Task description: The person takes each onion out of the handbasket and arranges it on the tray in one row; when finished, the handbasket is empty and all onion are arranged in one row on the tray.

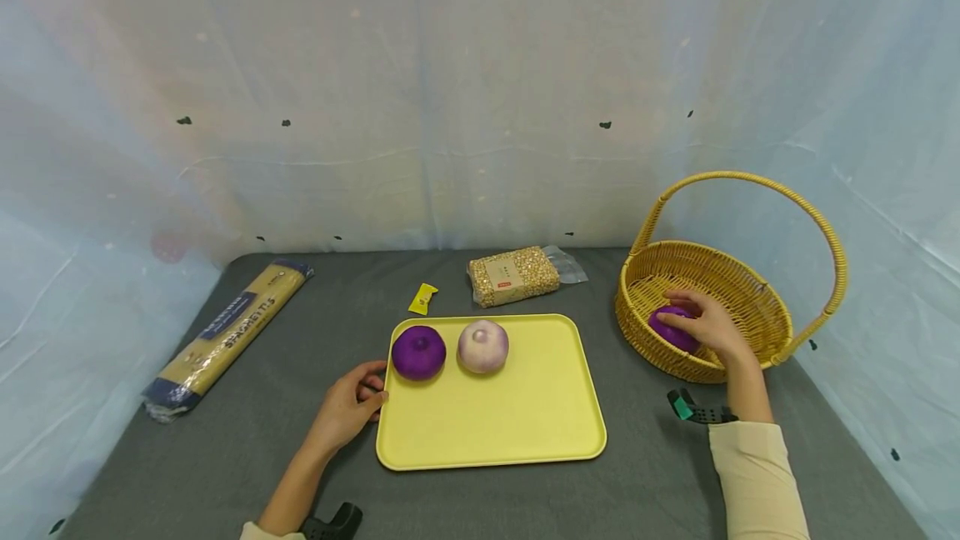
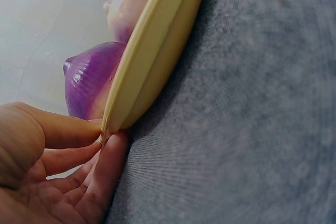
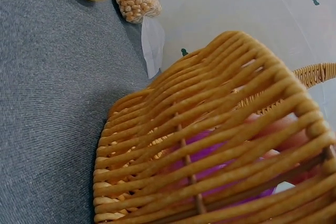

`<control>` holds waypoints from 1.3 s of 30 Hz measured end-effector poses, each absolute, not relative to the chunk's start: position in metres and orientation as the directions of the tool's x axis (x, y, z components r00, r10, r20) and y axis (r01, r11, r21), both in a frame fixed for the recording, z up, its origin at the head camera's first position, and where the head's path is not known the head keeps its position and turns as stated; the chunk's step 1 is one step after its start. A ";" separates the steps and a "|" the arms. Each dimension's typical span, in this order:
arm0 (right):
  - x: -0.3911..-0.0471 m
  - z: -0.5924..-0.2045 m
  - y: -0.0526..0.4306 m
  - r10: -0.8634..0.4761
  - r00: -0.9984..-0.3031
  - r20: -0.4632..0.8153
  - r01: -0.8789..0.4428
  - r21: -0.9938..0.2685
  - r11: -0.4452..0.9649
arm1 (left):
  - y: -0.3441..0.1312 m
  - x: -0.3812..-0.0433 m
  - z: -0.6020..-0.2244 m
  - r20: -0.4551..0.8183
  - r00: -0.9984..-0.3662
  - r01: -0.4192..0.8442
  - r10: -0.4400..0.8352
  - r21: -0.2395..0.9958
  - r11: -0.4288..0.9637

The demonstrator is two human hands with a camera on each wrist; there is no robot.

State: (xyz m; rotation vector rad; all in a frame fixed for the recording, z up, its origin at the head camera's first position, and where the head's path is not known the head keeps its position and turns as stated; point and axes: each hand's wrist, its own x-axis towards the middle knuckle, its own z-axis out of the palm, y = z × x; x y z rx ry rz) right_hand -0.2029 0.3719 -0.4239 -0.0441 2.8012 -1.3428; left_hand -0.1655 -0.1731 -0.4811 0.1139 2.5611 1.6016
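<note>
My left hand (image 1: 348,408) pinches the left rim of a yellow tray (image 1: 495,432) between thumb and fingers; the left wrist view shows the thumb on top of the rim. On the tray sit a dark purple onion (image 1: 418,352) and a pale purple-white onion (image 1: 483,347), side by side near the far left corner. Inside a wicker basket (image 1: 637,336) at the right, my right hand (image 1: 708,325) grips another purple onion (image 1: 675,328), fingers and thumb round it. In the right wrist view the basket's weave (image 3: 210,129) partly hides that hand and onion.
A bag of corn kernels (image 1: 517,275) and a small yellow wrapped packet (image 1: 423,298) lie behind the tray. A spaghetti pack (image 1: 228,336) lies at the left. The basket's tall handle (image 1: 750,177) arches above it. A pale curtain (image 1: 450,107) hangs behind the grey table (image 1: 480,511).
</note>
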 end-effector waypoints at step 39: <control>-0.206 -0.428 0.373 -0.099 -0.992 -0.075 -0.019 -0.699 0.715 | -0.174 -0.166 -0.481 -0.054 -0.990 0.009 0.132 0.899 0.437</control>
